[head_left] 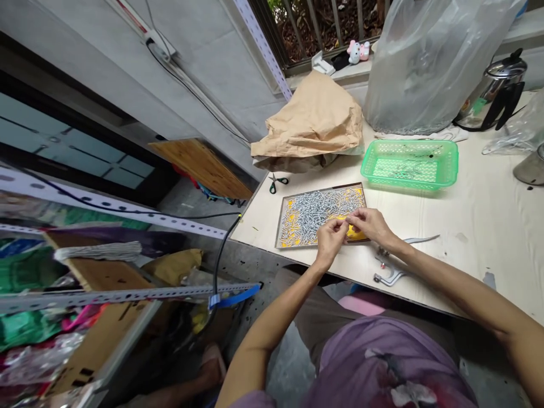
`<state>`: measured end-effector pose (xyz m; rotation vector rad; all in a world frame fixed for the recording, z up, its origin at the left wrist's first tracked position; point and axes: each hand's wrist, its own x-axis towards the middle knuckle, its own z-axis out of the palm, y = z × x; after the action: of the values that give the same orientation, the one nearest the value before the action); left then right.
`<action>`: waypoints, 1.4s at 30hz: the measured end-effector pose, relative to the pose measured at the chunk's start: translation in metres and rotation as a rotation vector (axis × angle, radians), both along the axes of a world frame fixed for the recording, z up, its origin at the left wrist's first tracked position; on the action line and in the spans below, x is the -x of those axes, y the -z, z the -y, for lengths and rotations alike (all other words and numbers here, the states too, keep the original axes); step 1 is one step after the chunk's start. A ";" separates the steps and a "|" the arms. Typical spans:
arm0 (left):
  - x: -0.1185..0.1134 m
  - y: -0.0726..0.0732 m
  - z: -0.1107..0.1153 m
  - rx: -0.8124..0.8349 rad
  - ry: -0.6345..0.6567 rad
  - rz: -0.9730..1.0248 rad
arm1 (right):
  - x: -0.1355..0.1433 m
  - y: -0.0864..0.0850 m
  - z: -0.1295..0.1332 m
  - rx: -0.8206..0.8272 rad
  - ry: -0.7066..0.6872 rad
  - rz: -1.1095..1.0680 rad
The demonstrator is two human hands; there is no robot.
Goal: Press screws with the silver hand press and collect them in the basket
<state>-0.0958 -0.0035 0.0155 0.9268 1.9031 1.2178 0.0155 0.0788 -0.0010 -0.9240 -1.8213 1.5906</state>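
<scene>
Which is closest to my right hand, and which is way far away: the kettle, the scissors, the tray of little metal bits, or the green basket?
From your right hand:
1. Tray: right by it, toward the left.
2. Green basket: beyond it, a bit right.
3. Scissors: left, past the tray.
4. Kettle: far back right.

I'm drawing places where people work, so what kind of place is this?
Probably a small workshop, maybe in a home: there's a tray of little metal pieces on the table, and a kettle near the window.
</scene>
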 end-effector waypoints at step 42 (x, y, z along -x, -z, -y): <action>-0.048 0.025 0.068 -0.051 0.284 0.127 | -0.087 0.011 0.078 -0.595 -0.039 0.085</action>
<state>-0.0477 -0.0720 -0.0095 1.0781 1.5859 1.1302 0.1021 0.0005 -0.0115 -0.6818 -2.1999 0.9378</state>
